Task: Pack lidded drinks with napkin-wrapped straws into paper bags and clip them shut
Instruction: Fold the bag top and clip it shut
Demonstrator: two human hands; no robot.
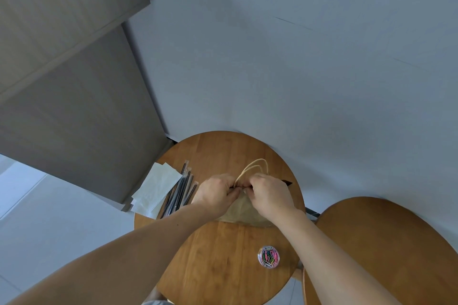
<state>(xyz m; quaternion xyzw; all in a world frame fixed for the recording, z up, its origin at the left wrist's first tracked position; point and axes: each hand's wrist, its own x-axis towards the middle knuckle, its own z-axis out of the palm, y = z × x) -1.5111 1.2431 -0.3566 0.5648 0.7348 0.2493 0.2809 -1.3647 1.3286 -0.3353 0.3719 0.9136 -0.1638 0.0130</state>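
The paper bag [239,212] sits mid-tabletop [210,262]; the left hand [215,192] and right hand [269,194] meet at its top edge, fingers [231,193] curled, pinching the paper; straws [181,190] and napkins [156,188] lie at its nine o'clock; a tub of paper clips [269,257] at five o'clock.

Soft, even daylight is recorded, moderately bright, with a cool grey cast on the wall [297,57] behind the round wooden table [223,250]. The brightest patch is found on the floor tiles [37,205] left of the table. The cabinet [74,106] behind-left of it is left dim. Faint, diffuse shadows are cast on the table top. Cabinet edges are bowed and the forearms [124,255] stretched by wide-angle distortion. The table top is rendered sharp.
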